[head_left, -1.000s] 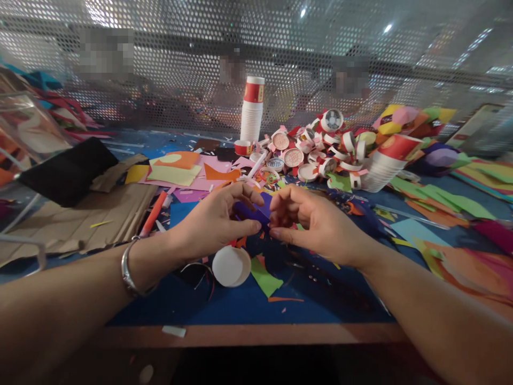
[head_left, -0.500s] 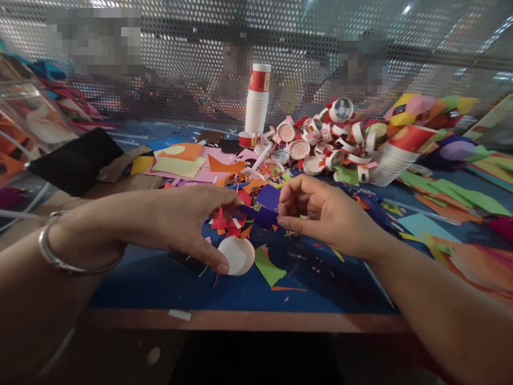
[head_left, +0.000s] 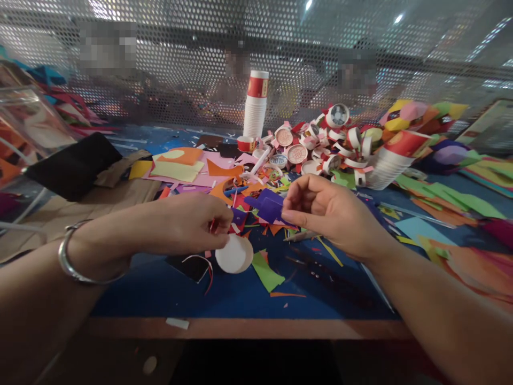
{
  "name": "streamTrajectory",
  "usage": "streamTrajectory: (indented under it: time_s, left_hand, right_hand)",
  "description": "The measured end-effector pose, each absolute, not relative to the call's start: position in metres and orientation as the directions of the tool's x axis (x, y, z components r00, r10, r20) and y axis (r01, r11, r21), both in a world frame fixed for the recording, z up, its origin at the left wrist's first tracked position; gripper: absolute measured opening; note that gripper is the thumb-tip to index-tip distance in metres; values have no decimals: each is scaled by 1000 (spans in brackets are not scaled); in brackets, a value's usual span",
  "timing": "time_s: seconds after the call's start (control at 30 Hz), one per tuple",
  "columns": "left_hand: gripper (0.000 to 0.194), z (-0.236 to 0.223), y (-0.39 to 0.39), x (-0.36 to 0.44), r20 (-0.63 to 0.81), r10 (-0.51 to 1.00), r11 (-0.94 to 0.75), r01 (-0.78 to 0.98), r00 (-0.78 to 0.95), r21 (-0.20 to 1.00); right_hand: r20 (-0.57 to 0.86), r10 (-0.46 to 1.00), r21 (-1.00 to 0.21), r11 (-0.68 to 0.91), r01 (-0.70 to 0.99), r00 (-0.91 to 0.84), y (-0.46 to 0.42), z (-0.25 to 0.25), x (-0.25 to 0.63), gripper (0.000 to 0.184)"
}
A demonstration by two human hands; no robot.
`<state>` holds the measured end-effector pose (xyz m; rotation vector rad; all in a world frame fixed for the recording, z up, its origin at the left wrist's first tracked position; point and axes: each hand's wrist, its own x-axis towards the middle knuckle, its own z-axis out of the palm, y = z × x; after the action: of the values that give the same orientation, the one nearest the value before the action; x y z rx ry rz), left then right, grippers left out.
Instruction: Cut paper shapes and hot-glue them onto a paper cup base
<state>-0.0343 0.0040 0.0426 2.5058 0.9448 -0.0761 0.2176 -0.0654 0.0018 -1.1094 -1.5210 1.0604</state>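
My right hand [head_left: 312, 206] pinches a folded piece of purple paper [head_left: 269, 206] between thumb and fingertips, above the scraps. Left of it, my left hand [head_left: 208, 222], with a silver bangle at the wrist, has its fingers curled together. Whatever they grip, if anything, is hidden; a bit of red shows near the fingertips. A cut-down white paper cup base [head_left: 232, 255] lies on the blue table just below that hand. Beside this base are a green paper scrap [head_left: 267, 272] and a black piece [head_left: 192, 267] with a thin curled strip.
Cut cup rings [head_left: 296, 154] are heaped behind my hands, between an upright stack of paper cups [head_left: 255, 107] and a leaning stack [head_left: 395, 160]. Coloured paper sheets [head_left: 180, 168] lie left, more [head_left: 452, 200] right. A perforated screen [head_left: 180, 80] stands behind the table.
My left fingers have drawn together and come away from the cup base's near edge. The purple paper, still in my right hand, now tilts and sits apart from the left hand.
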Motion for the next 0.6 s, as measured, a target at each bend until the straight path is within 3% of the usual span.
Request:
streamTrajectory:
  time_s: [0.2,0.37,0.5,0.6]
  left_hand:
    - [22,37,11,-23,25,781,-500,601,624,624]
    - [28,20,7,-9,-44,808,-148,275,587,950]
    - [27,13,0,-2,-95,798,36,111,595,993]
    - [26,11,-4,1,-91,803,54,81,589,995]
  right_hand:
    - [237,970,-968,240,74,-52,-65,0,218,27]
    - [251,968,-966,251,61,-18,-62,-3,216,27]
    - [238,971,-970,238,57,-5,-60,-6,214,29]
    - [224,975,-973,224,60,-10,-60,-7,212,28]
